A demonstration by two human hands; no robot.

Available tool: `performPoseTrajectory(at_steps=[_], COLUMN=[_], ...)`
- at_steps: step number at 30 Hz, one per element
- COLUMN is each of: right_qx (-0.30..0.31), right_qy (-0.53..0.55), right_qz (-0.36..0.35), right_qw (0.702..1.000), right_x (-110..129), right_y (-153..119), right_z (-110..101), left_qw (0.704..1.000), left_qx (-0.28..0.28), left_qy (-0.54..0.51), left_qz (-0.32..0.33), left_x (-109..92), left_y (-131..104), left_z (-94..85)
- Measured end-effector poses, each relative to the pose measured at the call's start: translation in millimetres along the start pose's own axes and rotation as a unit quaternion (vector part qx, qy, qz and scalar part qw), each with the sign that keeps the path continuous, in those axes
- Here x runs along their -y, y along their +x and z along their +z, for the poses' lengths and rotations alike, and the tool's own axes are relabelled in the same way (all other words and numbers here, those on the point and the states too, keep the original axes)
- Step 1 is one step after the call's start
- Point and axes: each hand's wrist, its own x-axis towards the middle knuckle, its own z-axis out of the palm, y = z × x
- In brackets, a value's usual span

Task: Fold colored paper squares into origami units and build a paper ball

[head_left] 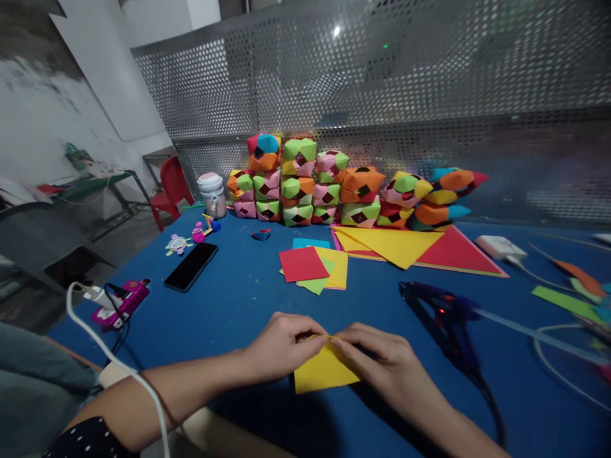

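Note:
Both hands pinch the far edge of a yellow paper square (322, 372) at the front of the blue table. My left hand (281, 346) grips it with thumb and forefinger from the left. From the right, my right hand (382, 356) closes on the same edge, the fingertips of both hands almost meeting. Part of the sheet is hidden under the fingers. Beyond the hands lies a loose pile of small paper squares, with a red square (303, 264) on top and a yellow square (338, 268) beside it. A glue gun (449, 318) with a glue stick rests to the right.
Folded paper cubes (298, 191) stand stacked along the perforated metal screen (429, 83). Large coloured sheets (458, 251) lie before them. A phone (191, 267), a purple power strip (121, 305) and a jar (212, 194) are at left. A white cable (114, 356) crosses above my left forearm.

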Motion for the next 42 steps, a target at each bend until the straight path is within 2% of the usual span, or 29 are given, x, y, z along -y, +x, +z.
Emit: performPoseTrajectory(at_steps=[4, 7, 15, 21, 24, 31, 37, 42], right_qx=[-0.024, -0.033, -0.05, -0.097, -0.098, -0.096, -0.053, -0.05], right_qy=[-0.005, -0.007, -0.01, -0.014, -0.011, -0.014, -0.026, -0.043], right_qz=[0.066, 0.087, 0.047, 0.041, 0.032, 0.025, -0.002, 0.019], right_qw=[0.997, 0.996, 0.998, 0.994, 0.995, 0.995, 0.998, 0.998], right_x=[1.0, 1.6, 1.8, 5.1, 7.0, 10.3, 13.1, 14.2], right_y=[3.7, 4.1, 2.0, 3.3, 4.1, 4.5, 2.4, 2.8], right_z=[0.0, 1.4, 8.2, 11.4, 12.5, 11.5, 7.7, 7.3], left_qw=[0.999, 0.995, 0.988, 0.98, 0.975, 0.975, 0.993, 0.988], left_qx=[-0.031, -0.041, -0.025, -0.038, -0.027, -0.017, -0.012, 0.014], left_qy=[-0.022, -0.071, -0.116, -0.151, -0.173, -0.177, -0.098, -0.135], left_qz=[-0.035, -0.064, -0.1, -0.123, -0.133, -0.131, -0.07, -0.076], left_x=[-1.1, 0.5, 5.8, 5.4, 6.6, 6.8, 5.5, 3.1], left_y=[0.7, 1.6, 4.3, 4.8, 4.7, 1.8, -1.6, -0.5], left_z=[-1.0, 0.5, 2.5, 4.5, 6.8, 7.5, 9.6, 11.0])
